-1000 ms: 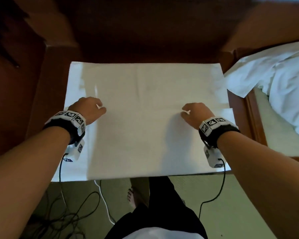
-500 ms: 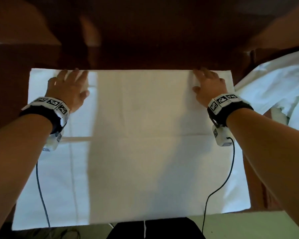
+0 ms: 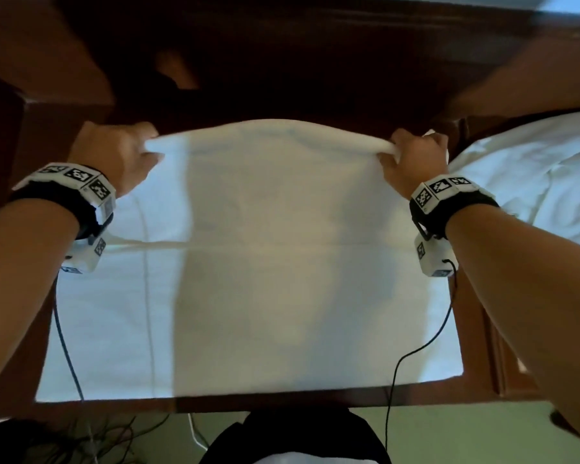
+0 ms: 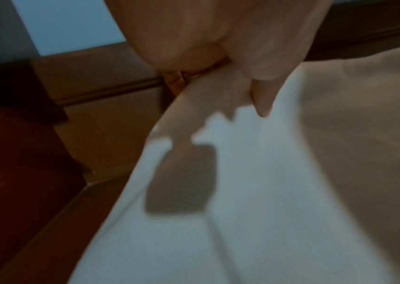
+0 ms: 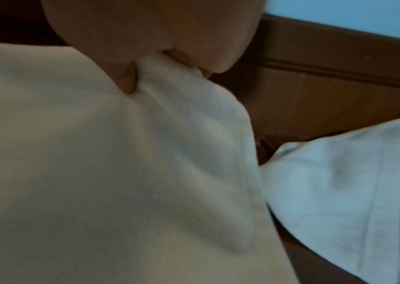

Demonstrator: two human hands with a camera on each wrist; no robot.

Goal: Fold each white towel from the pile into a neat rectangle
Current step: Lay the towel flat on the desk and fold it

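Note:
A white towel [image 3: 255, 262] lies spread over the brown wooden table [image 3: 282, 404], its far edge raised off the surface. My left hand [image 3: 141, 152] grips the far left corner, seen close in the left wrist view, where the thumb [image 4: 262, 96] presses the towel [image 4: 266, 192]. My right hand [image 3: 399, 155] pinches the far right corner; in the right wrist view the cloth [image 5: 169, 173] bunches between thumb and fingers [image 5: 128, 80]. A crease runs across the towel's middle.
A pile of white towels [image 3: 529, 175] lies to the right beyond the table edge, also seen as white cloth [image 5: 339, 192] in the right wrist view. Dark wooden furniture [image 3: 282, 78] stands behind the table. Cables [image 3: 81, 437] trail on the green floor below.
My hands went from the towel's middle to its far corners, lay flat there, and now grip those corners. The far edge has lifted off the table.

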